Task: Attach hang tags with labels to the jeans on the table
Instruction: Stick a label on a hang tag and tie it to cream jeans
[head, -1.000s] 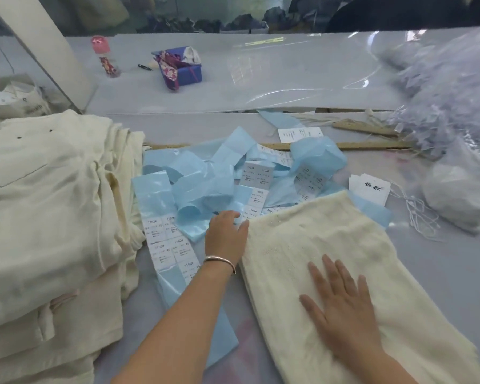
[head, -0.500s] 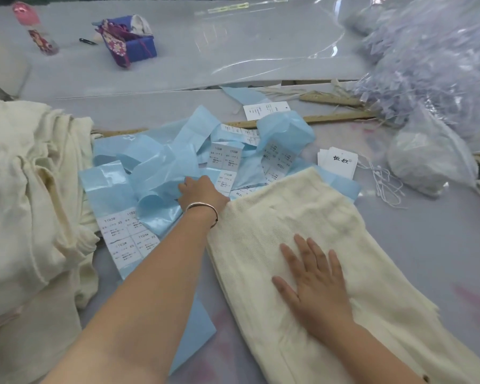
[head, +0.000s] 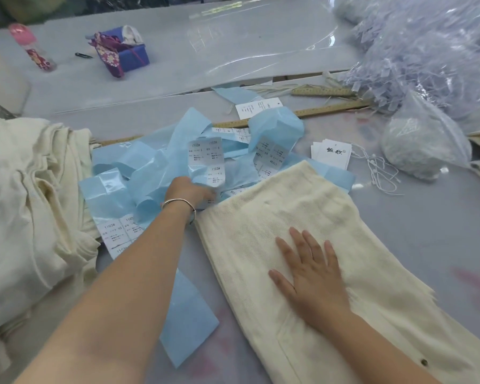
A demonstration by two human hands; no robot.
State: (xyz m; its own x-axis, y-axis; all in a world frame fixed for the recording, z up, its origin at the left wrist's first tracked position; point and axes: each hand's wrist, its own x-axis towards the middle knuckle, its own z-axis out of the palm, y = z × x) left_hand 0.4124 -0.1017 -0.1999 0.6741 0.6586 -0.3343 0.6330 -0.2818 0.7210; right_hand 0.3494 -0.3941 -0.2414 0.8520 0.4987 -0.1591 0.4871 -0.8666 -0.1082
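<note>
- Left hand (head: 190,191) reaches into the blue label strips (head: 155,167), apparently pinching one; its fingertips are hidden.
- Right hand (head: 313,270) lies flat, fingers spread, on the cream jeans (head: 275,217).
- Hang tags (head: 331,152) sit on the bench (head: 427,231) beyond the jeans.

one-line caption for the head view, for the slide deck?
Left hand reaches into the blue label strips while the right hand lies flat on cream jeans; hang tags wait nearby.
</note>
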